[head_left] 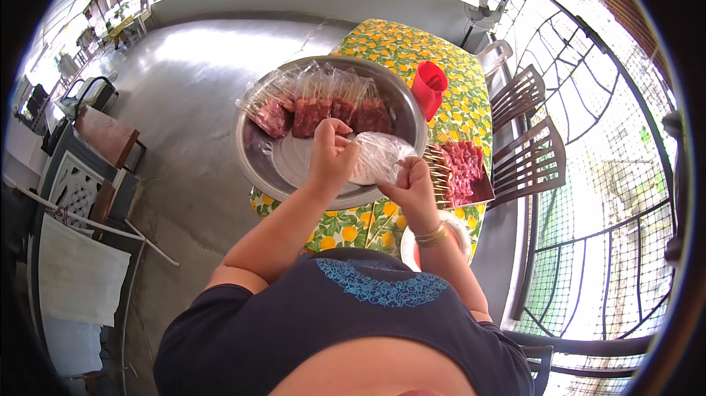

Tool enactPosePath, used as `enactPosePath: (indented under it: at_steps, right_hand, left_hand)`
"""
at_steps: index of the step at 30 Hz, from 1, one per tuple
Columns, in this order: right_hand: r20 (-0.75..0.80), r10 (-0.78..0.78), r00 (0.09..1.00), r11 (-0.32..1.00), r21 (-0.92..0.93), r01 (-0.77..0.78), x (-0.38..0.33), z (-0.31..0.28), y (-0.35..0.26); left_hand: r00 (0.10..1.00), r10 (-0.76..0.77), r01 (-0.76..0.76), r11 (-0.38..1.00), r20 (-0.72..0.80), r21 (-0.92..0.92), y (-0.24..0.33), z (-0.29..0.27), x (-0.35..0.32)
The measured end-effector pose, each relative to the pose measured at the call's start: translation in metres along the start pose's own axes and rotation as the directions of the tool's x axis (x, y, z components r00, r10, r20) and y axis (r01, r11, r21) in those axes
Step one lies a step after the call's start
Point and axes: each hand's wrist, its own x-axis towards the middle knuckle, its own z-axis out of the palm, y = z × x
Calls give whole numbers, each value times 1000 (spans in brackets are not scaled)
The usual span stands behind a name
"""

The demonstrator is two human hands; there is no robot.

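My left hand (334, 150) has its fingers curled in a pinch at the left edge of a clear plastic bag (376, 155). With thumb and fingers together, my right hand (413, 186) grips the same bag at its right end. The bag is stretched between both hands, over the near part of a wide metal basin (254, 168). Along the basin's far side lie several bagged bundles of skewered raw meat (312, 111), their sticks pointing away from me. Right of the basin, unbagged meat skewers (462, 172) fill a shallow tray.
A red plastic pitcher (429, 91) stands right of the basin on the lemon-patterned tablecloth (382, 39). Beside my right wrist is a white bowl (465, 238), partly covered by my forearm. Slatted chairs (526, 150) line the right side, before a metal grille with netting.
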Motion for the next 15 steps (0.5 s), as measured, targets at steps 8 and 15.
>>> enactPosePath:
  at_steps: [8,15]
  right_hand:
    - [-516,-463,720,875,-397,279,26,-21,-6]
    - [-142,-587,797,599,-739,310,20,-24,-10]
  left_hand:
    - [675,577,-737,487,461,469,2,2,-26]
    - [793,365,-603,585,487,543,-5,-1,-28]
